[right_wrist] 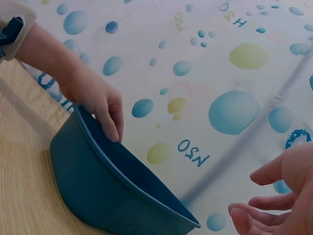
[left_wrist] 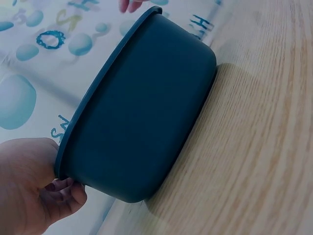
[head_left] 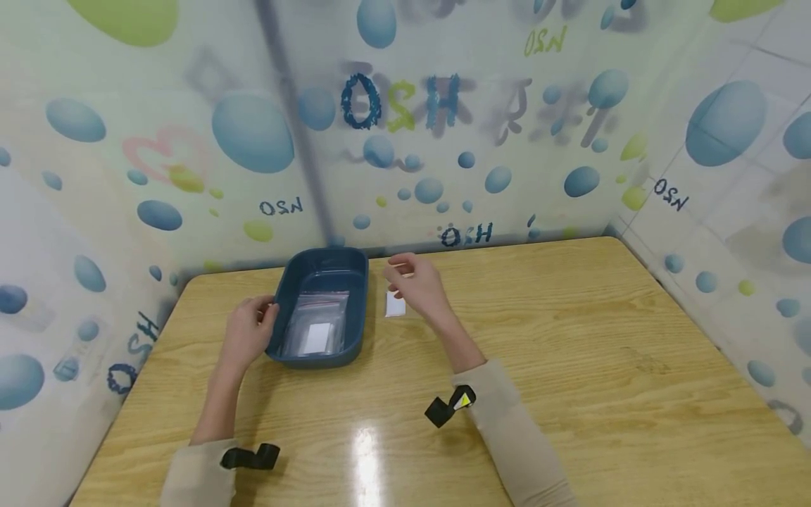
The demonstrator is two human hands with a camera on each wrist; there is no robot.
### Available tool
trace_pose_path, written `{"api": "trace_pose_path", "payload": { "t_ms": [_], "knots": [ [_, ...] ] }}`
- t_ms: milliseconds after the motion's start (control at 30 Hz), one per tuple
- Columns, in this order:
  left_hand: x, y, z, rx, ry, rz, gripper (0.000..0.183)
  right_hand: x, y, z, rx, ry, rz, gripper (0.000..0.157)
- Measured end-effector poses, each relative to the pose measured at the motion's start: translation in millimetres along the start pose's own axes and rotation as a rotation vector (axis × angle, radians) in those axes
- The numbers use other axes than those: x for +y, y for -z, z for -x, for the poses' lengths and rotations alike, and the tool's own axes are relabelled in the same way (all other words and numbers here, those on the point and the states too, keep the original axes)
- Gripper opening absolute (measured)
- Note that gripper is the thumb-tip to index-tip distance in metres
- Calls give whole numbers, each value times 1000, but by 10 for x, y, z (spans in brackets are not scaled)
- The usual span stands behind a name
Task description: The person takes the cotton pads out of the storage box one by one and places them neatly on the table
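A dark blue plastic bin [head_left: 364, 310] stands on the table, slightly left of the middle. Inside it lie clear zip bags [head_left: 329, 320] and a small white card or packet [head_left: 319, 338]. My left hand [head_left: 248, 331] grips the bin's left rim, with its fingers curled at the outer side in the left wrist view. To the right of the bin, a small white square packet [head_left: 395, 305] rests on the table. Above it my right hand [head_left: 419, 285] hovers with loosely bent fingers; in the right wrist view nothing shows between the thumb and fingers [right_wrist: 266, 203].
The wooden table [head_left: 570, 338] ends at the back against a printed curtain [head_left: 431, 190] with blue and green drops. Similar sheeting encloses the left and right sides. Black straps with small camera mounts [head_left: 253, 458] sit on both sleeves.
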State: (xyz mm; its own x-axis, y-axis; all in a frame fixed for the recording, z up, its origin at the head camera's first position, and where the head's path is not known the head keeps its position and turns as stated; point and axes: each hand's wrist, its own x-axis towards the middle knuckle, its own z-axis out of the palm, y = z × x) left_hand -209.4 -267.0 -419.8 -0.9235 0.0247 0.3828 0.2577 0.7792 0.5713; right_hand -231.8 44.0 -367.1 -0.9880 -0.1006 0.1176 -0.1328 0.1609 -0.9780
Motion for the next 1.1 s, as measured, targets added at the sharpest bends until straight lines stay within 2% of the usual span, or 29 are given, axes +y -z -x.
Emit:
{"api": "trace_pose_path", "payload": {
  "t_ms": [700, 1100],
  "knots": [
    [-10, 5, 8, -3, 9, -2, 27, -1, -419, 57, -122, -28, 48, 36],
    [-4, 0, -4, -5, 3, -4, 28, 48, -562, 18, -160, -56, 71, 35]
  ]
}}
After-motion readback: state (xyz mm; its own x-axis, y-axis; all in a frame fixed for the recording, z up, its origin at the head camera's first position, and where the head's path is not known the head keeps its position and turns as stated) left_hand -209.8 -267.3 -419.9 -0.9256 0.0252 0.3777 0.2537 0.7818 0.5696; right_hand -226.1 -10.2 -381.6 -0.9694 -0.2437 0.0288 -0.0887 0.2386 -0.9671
